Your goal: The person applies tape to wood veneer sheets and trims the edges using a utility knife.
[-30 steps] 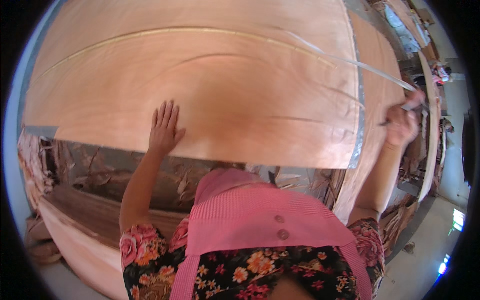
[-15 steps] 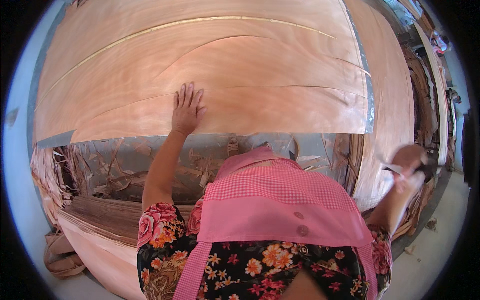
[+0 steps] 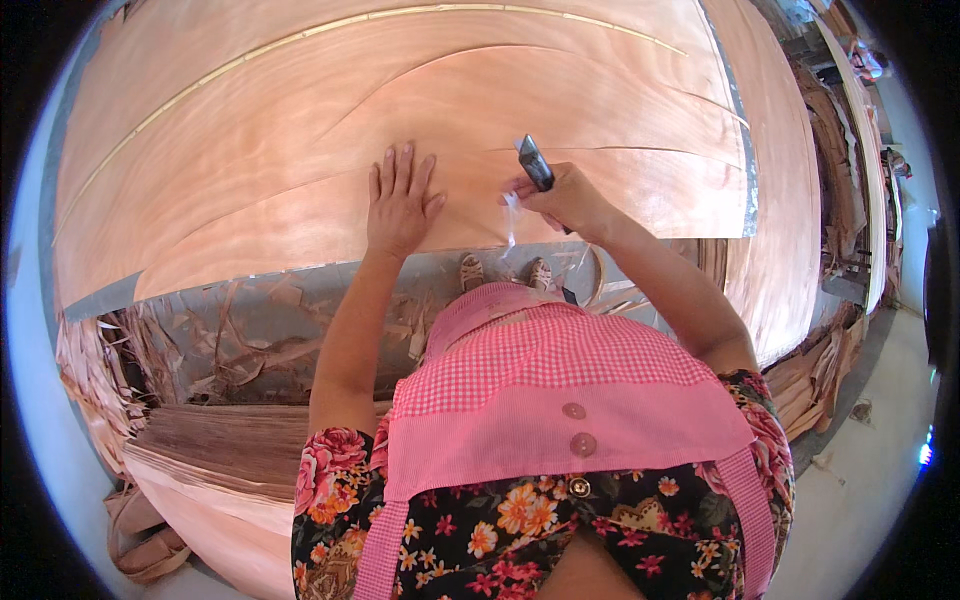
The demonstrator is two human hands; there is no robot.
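The person's left hand (image 3: 400, 212) lies palm down with fingers spread, gripping nothing, near the close edge of a broad, thin, pinkish-tan wood veneer sheet (image 3: 290, 232); to its right, the right hand (image 3: 580, 204) is curled around a slim black hand tool with a flat, shiny end (image 3: 537, 165), held above that same edge. A whitish, translucent strip (image 3: 511, 222) hangs by the right fingertips, though whether they pinch it is hard to tell. The strip could snag or stick to itself, being so light and loose, and the tool's end, if sharp, could nick the sheet or the left fingers should it dip or swing left. Pressing or dragging sideways might also lengthen the dark, curving splits (image 3: 640, 150) across the sheet, since the wood looks thin and rippled. The sheet covers most of a grey desk (image 3: 105, 298), which shows at the near-left corner and along the right edge; farther across lies a long, narrow, jointed yellow cane (image 3: 345, 21). In the room, a brown stack of layered veneer (image 3: 225, 445) stands near left, torn scraps (image 3: 285, 355) litter the grey floor before the desk, more pale sheets (image 3: 785, 215) lie to the right, and another person (image 3: 868, 62) shows at the far right.
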